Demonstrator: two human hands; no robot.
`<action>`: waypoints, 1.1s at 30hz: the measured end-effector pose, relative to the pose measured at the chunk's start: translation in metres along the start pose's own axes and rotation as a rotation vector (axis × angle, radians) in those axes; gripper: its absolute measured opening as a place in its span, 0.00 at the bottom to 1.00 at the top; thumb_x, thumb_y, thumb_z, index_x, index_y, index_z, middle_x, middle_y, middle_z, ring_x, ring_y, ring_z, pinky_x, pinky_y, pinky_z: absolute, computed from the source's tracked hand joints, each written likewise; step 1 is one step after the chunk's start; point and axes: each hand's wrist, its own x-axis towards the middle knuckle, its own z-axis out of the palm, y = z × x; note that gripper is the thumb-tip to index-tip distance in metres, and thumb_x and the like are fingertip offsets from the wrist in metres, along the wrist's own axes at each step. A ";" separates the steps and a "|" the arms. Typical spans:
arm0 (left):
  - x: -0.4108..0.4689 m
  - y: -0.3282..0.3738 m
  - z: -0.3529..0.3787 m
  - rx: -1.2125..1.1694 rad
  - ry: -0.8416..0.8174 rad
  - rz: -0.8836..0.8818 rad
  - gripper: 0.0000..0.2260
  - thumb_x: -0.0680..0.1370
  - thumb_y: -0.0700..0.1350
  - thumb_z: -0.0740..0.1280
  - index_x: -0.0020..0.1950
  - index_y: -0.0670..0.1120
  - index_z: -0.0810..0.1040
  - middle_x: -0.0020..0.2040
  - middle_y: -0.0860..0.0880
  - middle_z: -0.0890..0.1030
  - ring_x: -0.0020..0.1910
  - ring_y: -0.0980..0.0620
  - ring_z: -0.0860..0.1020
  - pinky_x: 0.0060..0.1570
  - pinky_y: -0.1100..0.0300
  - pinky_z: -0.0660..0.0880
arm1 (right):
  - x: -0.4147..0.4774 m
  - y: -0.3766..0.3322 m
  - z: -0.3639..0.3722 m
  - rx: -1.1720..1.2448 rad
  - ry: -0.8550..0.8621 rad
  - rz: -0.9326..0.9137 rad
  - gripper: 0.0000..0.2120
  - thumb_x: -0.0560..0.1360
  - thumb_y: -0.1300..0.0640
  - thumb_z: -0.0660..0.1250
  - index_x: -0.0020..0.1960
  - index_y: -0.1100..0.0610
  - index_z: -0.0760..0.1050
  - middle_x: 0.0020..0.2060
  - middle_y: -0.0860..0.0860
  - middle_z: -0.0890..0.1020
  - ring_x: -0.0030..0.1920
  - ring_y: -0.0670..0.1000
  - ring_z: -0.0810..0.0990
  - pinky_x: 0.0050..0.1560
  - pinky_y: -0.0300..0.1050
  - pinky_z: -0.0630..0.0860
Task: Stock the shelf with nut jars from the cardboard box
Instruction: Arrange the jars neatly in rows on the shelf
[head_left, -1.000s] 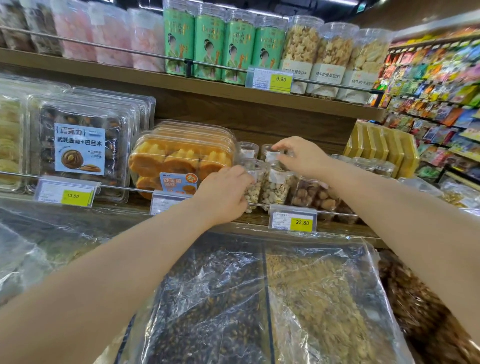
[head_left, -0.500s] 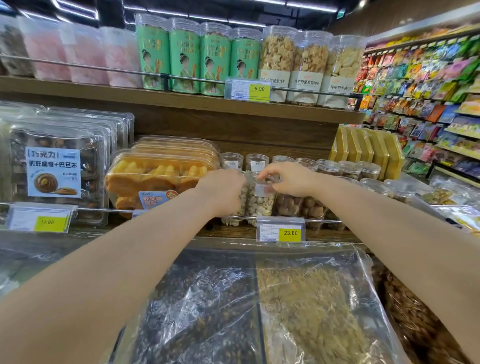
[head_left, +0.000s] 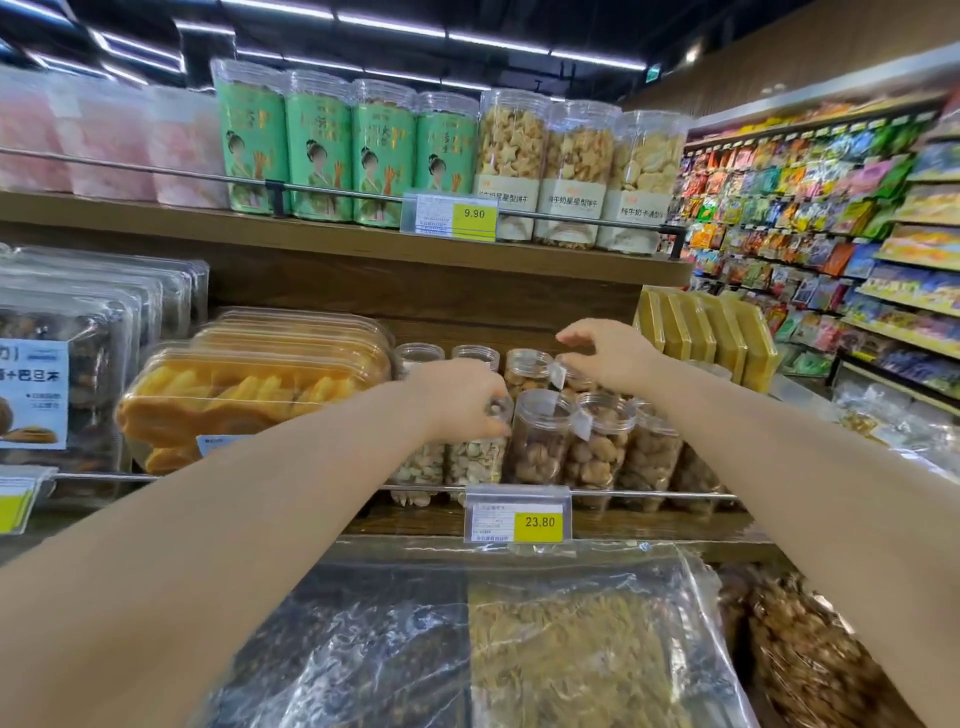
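Here, my readout from the head view.

Left hand: my left hand (head_left: 460, 400) rests on top of the pale nut jar (head_left: 475, 457) at the front edge of the middle shelf (head_left: 415, 519); its fingers (head_left: 493, 415) are curled down over the lid, gripping the jar.

Right hand: my right hand (head_left: 608, 353) hovers above the back row of jars, fingers spread and holding nothing, just over a brown nut jar (head_left: 524, 366) with a small white tag at its lid.

Nut jars: clear, round, upright, standing in close rows on the middle shelf behind the thin rail (head_left: 649, 496). The two at the left of the front row hold pale kernels; the front brown jar (head_left: 540, 441) and those to its right hold brown nuts.

Cardboard box: I cannot see it in this view.

Price tag: a yellow 23.80 label (head_left: 537, 521) clipped to the rail below the brown jars.

Neighbours: clear tubs of golden pastries (head_left: 249, 395) just left of the jars; yellow packs (head_left: 706, 332) at the right end of the shelf.

Upper shelf: green canisters (head_left: 322, 156) and cookie jars (head_left: 571, 171).

Below the shelf: bulk bins under plastic film (head_left: 467, 649).
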 end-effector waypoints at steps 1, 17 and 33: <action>0.004 0.000 0.002 -0.002 0.004 -0.004 0.19 0.77 0.56 0.65 0.64 0.48 0.76 0.58 0.49 0.78 0.54 0.51 0.76 0.50 0.54 0.76 | 0.007 0.004 0.004 -0.025 -0.015 0.002 0.17 0.78 0.54 0.64 0.67 0.52 0.73 0.65 0.50 0.75 0.64 0.51 0.73 0.60 0.41 0.68; 0.007 -0.001 0.011 -0.102 0.082 -0.047 0.15 0.76 0.51 0.67 0.61 0.48 0.80 0.58 0.51 0.80 0.58 0.51 0.76 0.55 0.53 0.75 | 0.061 -0.010 0.053 -0.139 -0.100 -0.015 0.10 0.72 0.46 0.69 0.49 0.51 0.76 0.48 0.49 0.78 0.50 0.52 0.77 0.48 0.48 0.75; 0.003 -0.005 0.004 -0.123 0.016 -0.027 0.16 0.77 0.52 0.66 0.63 0.49 0.79 0.60 0.51 0.80 0.59 0.51 0.76 0.57 0.52 0.74 | 0.062 -0.012 0.044 -0.157 -0.214 -0.120 0.09 0.72 0.55 0.72 0.49 0.49 0.73 0.50 0.47 0.77 0.51 0.51 0.76 0.48 0.46 0.74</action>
